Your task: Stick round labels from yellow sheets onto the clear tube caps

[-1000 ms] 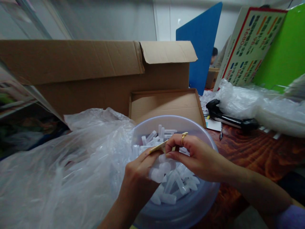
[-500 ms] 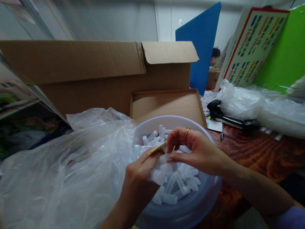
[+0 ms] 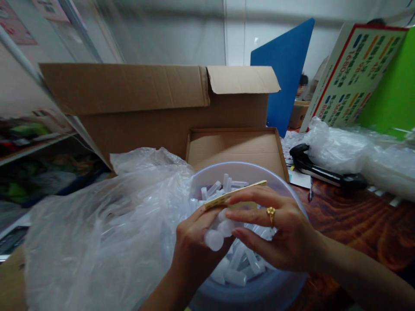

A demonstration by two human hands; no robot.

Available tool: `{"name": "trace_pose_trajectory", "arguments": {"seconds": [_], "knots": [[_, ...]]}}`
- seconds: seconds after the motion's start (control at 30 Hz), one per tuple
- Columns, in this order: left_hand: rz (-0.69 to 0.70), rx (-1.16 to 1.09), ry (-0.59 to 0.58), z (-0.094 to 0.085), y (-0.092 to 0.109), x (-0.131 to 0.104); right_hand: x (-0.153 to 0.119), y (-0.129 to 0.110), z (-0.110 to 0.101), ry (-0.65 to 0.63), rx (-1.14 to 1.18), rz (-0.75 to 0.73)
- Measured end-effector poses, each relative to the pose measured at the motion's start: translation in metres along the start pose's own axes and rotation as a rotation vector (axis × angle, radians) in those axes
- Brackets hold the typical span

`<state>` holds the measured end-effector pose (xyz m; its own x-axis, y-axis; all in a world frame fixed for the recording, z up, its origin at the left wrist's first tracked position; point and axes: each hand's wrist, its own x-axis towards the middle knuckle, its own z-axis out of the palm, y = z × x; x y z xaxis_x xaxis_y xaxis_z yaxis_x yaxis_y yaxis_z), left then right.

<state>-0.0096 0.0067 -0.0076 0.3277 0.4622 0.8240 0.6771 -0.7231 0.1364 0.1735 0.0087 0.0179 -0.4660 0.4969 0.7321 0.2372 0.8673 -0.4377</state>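
Over a pale translucent round tub [image 3: 246, 298], my left hand [image 3: 194, 242] is closed around a small bundle of white translucent plastic tubes [image 3: 214, 239], their round ends facing me. A thin yellow card [image 3: 238, 194] stands edge-on behind the bundle, partly hidden by my fingers. My right hand [image 3: 279, 229], with a gold ring, has its thumb and middle finger closed at the tube ends, while the index finger lies along the card. Many similar loose tubes [image 3: 240, 259] fill the tub below.
A large clear plastic bag [image 3: 106, 233] spreads left of the tub. Behind stand an open cardboard box [image 3: 155, 129] and a shallow cardboard tray [image 3: 233, 149]. On the wooden table [image 3: 350, 220] at right lie a black device [image 3: 327, 168], a pen [image 3: 311, 189] and plastic wrap [image 3: 343, 147].
My right hand has opened out from a tight pinch, its index finger now stretched along the card. More of the card shows. The whole view has shifted slightly.
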Motion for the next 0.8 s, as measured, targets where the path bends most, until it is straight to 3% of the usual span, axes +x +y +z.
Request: {"name": "trace_pose_trajectory", "arguments": {"seconds": [0.17, 0.27, 0.37, 0.57, 0.8], "knots": [[0.009, -0.001, 0.021, 0.001, 0.001, 0.0, -0.002, 0.0, 0.005, 0.008, -0.17, -0.061], [-0.034, -0.008, -0.008, 0.002, 0.001, -0.001, 0.001, 0.007, -0.004, 0.14, -0.183, -0.114], [-0.097, -0.009, -0.017, 0.003, 0.0, -0.001, 0.006, 0.021, -0.018, 0.228, -0.279, -0.031], [-0.113, -0.014, 0.001, 0.003, -0.001, 0.0, 0.011, 0.05, -0.029, 0.104, -0.375, 0.025], [-0.156, -0.014, 0.007, 0.004, -0.002, -0.004, 0.009, 0.048, -0.025, 0.049, -0.49, 0.013]]}}
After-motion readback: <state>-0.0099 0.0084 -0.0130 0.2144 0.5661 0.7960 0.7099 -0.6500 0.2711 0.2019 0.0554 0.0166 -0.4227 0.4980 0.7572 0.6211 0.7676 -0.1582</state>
